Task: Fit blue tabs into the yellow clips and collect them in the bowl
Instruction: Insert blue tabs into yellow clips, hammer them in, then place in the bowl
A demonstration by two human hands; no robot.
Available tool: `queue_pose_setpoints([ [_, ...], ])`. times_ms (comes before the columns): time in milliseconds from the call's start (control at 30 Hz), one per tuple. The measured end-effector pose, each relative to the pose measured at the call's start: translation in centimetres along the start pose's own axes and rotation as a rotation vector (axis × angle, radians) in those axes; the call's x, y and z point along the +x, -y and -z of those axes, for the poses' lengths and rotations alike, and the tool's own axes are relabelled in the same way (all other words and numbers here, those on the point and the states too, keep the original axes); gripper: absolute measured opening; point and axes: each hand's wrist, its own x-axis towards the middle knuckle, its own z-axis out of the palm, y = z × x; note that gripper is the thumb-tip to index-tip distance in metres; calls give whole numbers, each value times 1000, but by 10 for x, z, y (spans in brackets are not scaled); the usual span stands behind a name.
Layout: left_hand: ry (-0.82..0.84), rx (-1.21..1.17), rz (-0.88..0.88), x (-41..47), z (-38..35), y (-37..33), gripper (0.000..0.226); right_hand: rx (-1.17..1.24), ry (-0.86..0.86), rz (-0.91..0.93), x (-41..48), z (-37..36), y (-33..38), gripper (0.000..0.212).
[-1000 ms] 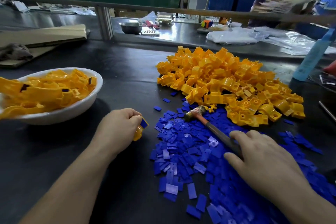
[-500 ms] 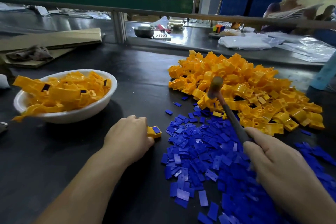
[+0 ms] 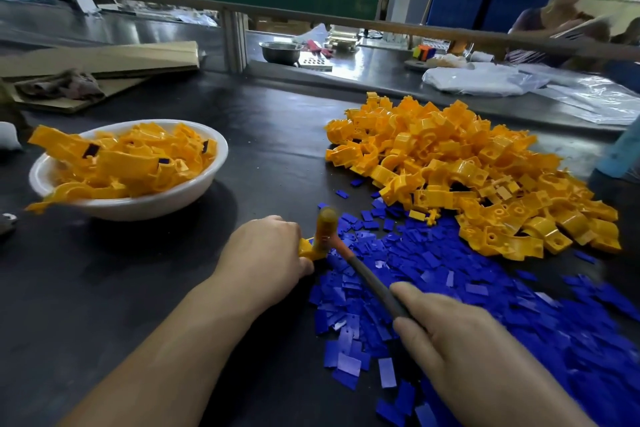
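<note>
Yellow clip [image 3: 306, 250] takes the hit: the hammer [image 3: 367, 274], raised over the pile of yellow clips [image 3: 467, 177] half a second ago, has come down, and its blurred head sits right on the clip. The right hand [image 3: 460, 340] is wrapped round the dark handle. The left hand [image 3: 266, 253], fingers curled, pins the clip to the black table [image 3: 104, 288] in the same spot as before, at the near-left edge of the blue tabs [image 3: 485, 295].

Only a sliver of the clip shows, and its tab is hidden behind the hammer head. The white bowl [image 3: 138, 210], well to the left, is heaped with clips, with dark tabs showing in a few.

Behind it lies cardboard [image 3: 104, 57] with a rag [image 3: 59, 83] on top. A steel bowl [image 3: 280, 51] sits past the rail, and another person [image 3: 554, 24] is seated far right.
</note>
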Motion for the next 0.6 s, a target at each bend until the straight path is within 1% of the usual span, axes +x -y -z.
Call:
queue_pose_setpoints([
  [33,4,2,2,1,0,0,38,-34,57,-8,2,0,2,29],
  [133,9,-1,8,2,-1,0,38,-69,87,-20,5,4,-3,27],
  [167,7,2,4,2,-1,0,38,-60,74,-29,4,5,-5,28],
  [233,-7,17,-5,2,-2,1,37,-22,-15,-40,1,4,-4,31],
  [300,-25,24,-5,2,-3,2,35,5,-117,-11,1,1,-2,36],
  [333,-27,26,-4,2,-3,2,34,-8,-126,4,3,-1,0,38],
  [433,6,29,10,3,-3,0,37,-55,-7,17,8,-10,6,33],
  [500,16,19,22,4,-2,-1,38,-41,5,13,9,-9,4,32],
  [600,-2,25,4,4,-4,2,40,-58,0,-46,5,2,0,31],
])
